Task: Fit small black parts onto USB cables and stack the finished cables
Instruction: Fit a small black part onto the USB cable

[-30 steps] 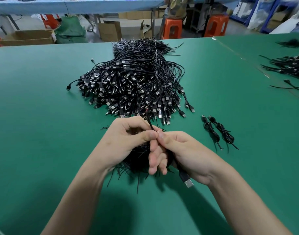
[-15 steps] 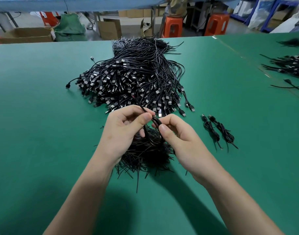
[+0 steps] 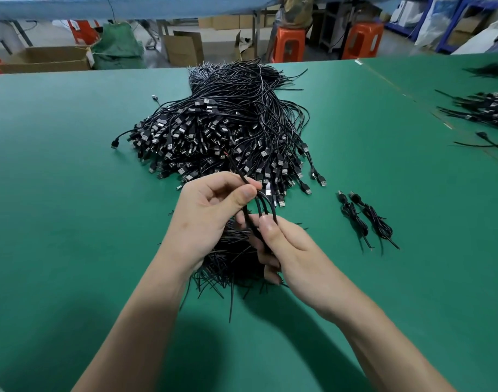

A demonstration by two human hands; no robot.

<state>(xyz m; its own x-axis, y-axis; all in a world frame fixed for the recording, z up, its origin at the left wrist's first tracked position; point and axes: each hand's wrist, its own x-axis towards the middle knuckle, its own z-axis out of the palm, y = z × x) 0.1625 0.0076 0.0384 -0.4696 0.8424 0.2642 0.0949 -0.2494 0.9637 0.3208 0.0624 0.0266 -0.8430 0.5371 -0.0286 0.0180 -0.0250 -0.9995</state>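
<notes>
While both hands, left (image 3: 205,219) and right (image 3: 287,250), are pinching one looped cable (image 3: 260,205), they are hiding a loose pile (image 3: 230,267) beneath; a big heap (image 3: 222,131) is lying beyond, two finished cables (image 3: 366,219) rightward on the counter (image 3: 72,222).

No text, label, brand or number can be read anywhere in the view. The cardboard boxes (image 3: 182,48) at twelve o'clock beyond the green surface (image 3: 58,193) show plain faces, and the background is too blurred for any lettering.
</notes>
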